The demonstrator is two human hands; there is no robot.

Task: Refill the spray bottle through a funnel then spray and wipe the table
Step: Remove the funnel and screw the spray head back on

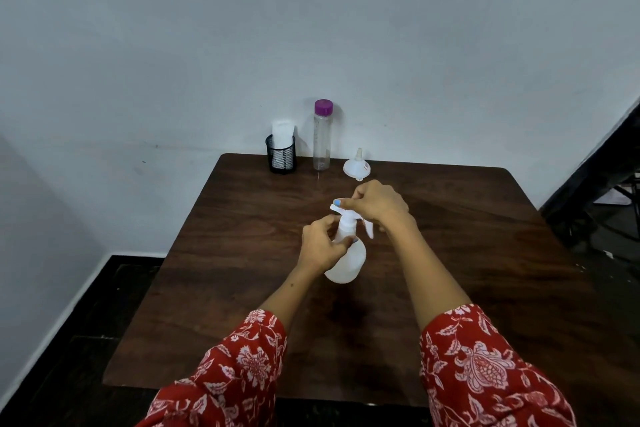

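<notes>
Spray bottle: the white spray bottle (347,258) stands upright mid-table, its long axis vertical, running up between the two hands.
Left hand: the left hand (320,246) curls round the bottle's neck and shoulder from its left side, fingers wrapped against the plastic.
Right hand: the right hand (375,203) sits above and just right of the neck, fingers pinched closed on the trigger head (349,215); it is the nearer hand to the top.
Step, as I judge it: head being twisted off so the bottle can be filled; I cannot tell whether it is loose yet.
Funnel: the white funnel (357,166) lies mouth-down just beyond the right fingers, spout up.
Water bottle: a clear bottle with a purple cap (322,135) stands beyond the hands, left of the funnel.
Cloth: white cloth in a black mesh cup (281,152), further left.
Surface: dark wood table (485,270).
Room: pale wall behind the table, dark floor.
</notes>
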